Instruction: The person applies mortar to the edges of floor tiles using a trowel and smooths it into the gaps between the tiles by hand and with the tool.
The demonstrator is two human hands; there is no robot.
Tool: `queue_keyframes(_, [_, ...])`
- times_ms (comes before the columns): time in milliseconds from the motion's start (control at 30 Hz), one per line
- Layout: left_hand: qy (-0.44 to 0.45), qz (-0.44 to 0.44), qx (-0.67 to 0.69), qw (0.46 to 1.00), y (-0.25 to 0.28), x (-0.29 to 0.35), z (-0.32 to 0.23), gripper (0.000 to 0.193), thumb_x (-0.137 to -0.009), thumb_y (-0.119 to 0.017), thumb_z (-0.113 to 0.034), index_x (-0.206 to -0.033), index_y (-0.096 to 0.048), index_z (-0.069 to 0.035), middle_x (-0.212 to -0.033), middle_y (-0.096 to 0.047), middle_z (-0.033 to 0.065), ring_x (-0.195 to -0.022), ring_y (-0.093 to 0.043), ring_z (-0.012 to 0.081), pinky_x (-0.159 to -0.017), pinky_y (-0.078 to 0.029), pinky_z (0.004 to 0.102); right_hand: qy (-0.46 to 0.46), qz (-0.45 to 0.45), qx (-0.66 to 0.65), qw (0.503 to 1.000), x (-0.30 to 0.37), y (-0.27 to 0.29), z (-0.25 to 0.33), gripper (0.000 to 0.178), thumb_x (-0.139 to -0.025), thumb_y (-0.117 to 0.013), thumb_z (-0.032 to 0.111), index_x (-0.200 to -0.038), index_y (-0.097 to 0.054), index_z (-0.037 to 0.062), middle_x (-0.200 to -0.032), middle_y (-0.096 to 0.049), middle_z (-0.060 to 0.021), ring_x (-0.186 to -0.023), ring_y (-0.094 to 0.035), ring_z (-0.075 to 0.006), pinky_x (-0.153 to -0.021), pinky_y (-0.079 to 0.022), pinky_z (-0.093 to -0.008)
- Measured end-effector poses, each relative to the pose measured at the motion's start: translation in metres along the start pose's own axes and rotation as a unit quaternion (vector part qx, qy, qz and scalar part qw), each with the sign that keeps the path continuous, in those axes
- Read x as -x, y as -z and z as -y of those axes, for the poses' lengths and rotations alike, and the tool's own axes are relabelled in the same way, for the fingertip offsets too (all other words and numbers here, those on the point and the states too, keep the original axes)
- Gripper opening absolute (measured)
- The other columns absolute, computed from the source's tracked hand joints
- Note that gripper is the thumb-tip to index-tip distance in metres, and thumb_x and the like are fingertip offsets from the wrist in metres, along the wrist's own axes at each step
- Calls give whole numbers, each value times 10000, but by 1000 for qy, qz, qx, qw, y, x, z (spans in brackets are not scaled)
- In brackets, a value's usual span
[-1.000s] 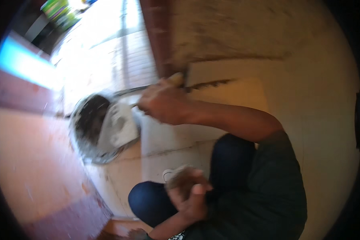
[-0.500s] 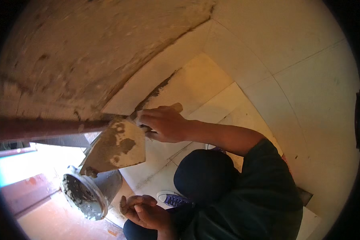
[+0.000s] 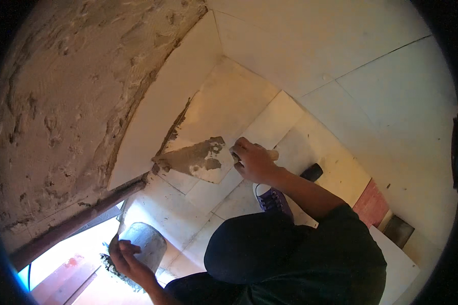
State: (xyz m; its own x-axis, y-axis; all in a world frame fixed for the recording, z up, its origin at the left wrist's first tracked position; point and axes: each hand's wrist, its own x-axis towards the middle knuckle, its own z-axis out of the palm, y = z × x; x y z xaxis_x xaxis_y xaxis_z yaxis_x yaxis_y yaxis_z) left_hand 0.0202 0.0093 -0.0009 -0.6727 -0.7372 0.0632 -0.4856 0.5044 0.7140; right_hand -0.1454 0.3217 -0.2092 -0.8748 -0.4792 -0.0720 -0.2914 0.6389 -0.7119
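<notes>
My right hand (image 3: 254, 162) is closed round the wooden handle of a trowel (image 3: 220, 175). Grey-brown mortar (image 3: 185, 156) clings to the broad blade. Its tip points left to the lower end of the mortar-smeared gap beside a pale tile strip (image 3: 163, 101) at the foot of the wall. Down at the left, my left hand (image 3: 130, 259) hovers in front of a grey bucket (image 3: 150, 241) with mortar about its mouth. Its fingers are partly bent and apart, with nothing visible in them; whether they touch the bucket is unclear.
Rough plaster (image 3: 76, 101) covers the left wall above a dark reddish sill (image 3: 81, 221). Pale tiles (image 3: 269, 119) line the floor. A dark cylindrical object (image 3: 311, 172) lies beyond my shoe (image 3: 272, 198). A red piece (image 3: 370, 203) and a dark square (image 3: 399, 231) sit at the right.
The trowel has swung from over the sill onto the floor tiles, my right hand moving right. My left hand has moved left to the bucket, its fingers spreading. The view has shifted.
</notes>
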Motion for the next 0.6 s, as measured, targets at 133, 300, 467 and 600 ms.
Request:
queue_keyframes(133, [-23, 89, 5, 996, -1, -50, 35, 315, -1051, -535, -244, -1267, -611, -28, -941, -639, 67, -746, -605, 125, -620, -476, 255, -42, -28, -6, 999, 2, -12, -16, 376, -814, -704, 129, -1161, -601, 28, -1094, -606, -160, -993, -633, -347, -839, -530, -494])
queue_keyframes(300, [6, 119, -77, 990, -22, -90, 72, 314, -1063, -534, -306, -1160, -632, -23, -942, -673, 73, -743, -626, 128, -600, -507, 265, -79, 16, -18, 997, 1, -14, -17, 287, -836, -691, 133, -1070, -575, 13, -986, -645, -189, -987, -640, -385, -825, -523, -517])
queue_keyframes(467, [11, 103, -78, 992, -37, -109, 92, 361, -1063, -538, -346, -1157, -654, -18, -999, -704, 86, -772, -670, 151, -610, -556, 295, -127, 56, -78, 987, 3, -20, -19, 239, -856, -683, 138, -1002, -539, 15, -930, -645, -212, -950, -652, -415, -796, -520, -536])
queue_keyframes(600, [17, 90, -97, 991, -53, -105, 80, 367, -1060, -539, -348, -1121, -667, -10, -1004, -710, 99, -804, -694, 166, -631, -573, 307, -140, 51, -101, 984, 11, -40, -22, 264, -849, -671, 116, -1055, -538, 18, -963, -633, -217, -938, -650, -423, -790, -531, -511])
